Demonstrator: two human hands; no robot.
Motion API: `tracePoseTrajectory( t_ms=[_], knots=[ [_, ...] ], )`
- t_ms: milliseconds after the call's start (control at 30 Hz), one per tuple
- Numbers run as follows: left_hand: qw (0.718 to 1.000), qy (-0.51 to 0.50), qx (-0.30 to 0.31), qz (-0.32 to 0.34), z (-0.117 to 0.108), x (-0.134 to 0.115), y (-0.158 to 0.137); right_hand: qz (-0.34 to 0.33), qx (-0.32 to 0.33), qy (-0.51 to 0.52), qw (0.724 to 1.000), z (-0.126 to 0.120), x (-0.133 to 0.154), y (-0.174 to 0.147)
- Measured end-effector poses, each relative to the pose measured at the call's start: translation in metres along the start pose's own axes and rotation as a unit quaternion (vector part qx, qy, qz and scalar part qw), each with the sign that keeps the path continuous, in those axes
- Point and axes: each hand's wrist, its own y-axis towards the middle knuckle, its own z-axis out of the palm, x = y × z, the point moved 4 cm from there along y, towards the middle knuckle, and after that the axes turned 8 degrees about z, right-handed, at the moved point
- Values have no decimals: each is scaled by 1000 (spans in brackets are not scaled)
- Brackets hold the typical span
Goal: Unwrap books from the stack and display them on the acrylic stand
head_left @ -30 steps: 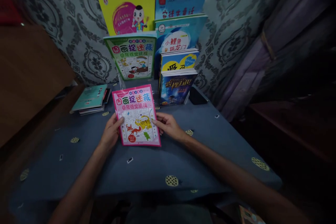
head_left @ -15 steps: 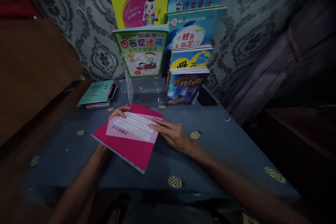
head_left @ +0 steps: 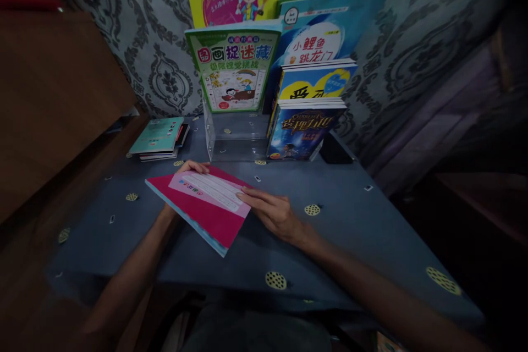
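Observation:
A thin pink book (head_left: pixel 206 216) with a pale text panel on its cover is held tilted above the table, its light-blue edge toward me. My left hand (head_left: pixel 192 168) grips it from the far left, the fingertips over the cover's far edge and the palm hidden beneath. At the right edge, my right hand (head_left: pixel 274 209) pinches the book, fingers on top of the cover; its thumb is hidden. Past my hands, a clear tiered rack (head_left: pixel 239 148) holds several upright picture books, among them a green-bordered book (head_left: pixel 239 74) and a dark blue book (head_left: pixel 300 131).
A small stack of books (head_left: pixel 159 136) with a teal cover on top lies at the table's back left. A black flat object (head_left: pixel 336 149) rests right of the rack. The blue tablecloth (head_left: pixel 350 236) has a pineapple print. Patterned curtain (head_left: pixel 165 74) hangs behind.
The near edge of the pink book has tipped up, so its cover looks narrower and more of its light-blue edge shows. The view has shifted, moving the rack up and right.

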Motion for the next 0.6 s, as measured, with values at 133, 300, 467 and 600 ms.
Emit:
tracePoseTrajectory(
  t_ms=[133, 300, 467, 600],
  knots=[
    [998, -40, -43, -9, 1, 1, 2, 15, 1, 42, 999, 0, 10, 4],
    [983, -111, -127, -78, 7, 0, 6, 171, 15, 259, 951, 2, 3, 14],
    [961, -124, -218, -114, 17, 7, 13, 320, 15, 389, 864, 3, -14, 20],
    [956, -136, -218, -145, 28, 14, 12, 355, 44, 436, 826, 2, -22, 21]
  ],
)
